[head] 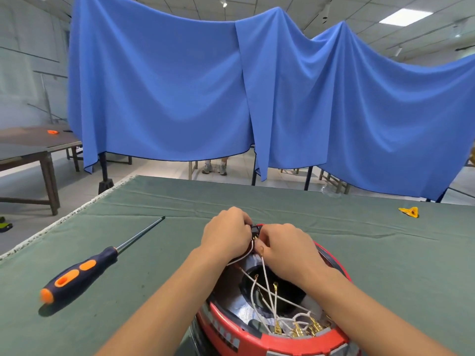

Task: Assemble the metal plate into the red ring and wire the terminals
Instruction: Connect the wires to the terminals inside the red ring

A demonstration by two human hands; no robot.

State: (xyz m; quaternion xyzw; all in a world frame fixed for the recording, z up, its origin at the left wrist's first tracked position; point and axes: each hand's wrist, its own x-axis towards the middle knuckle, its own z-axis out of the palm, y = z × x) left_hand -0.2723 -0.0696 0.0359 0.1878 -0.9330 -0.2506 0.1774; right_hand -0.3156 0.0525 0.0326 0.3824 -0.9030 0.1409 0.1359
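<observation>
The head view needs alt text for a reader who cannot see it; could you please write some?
Both hands, the left hand and right hand, pinch white wires at a black connector on the far rim of a red ring. A screwdriver lies to the left on the green table cloth.

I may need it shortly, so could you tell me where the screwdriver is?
In the head view, the screwdriver lies on the green table cloth, left of the left hand and red ring.

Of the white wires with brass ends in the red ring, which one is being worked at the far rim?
The white wire running up between both hands to the small black connector; the others lie loose, their brass terminals bunched at the near rim.
</observation>
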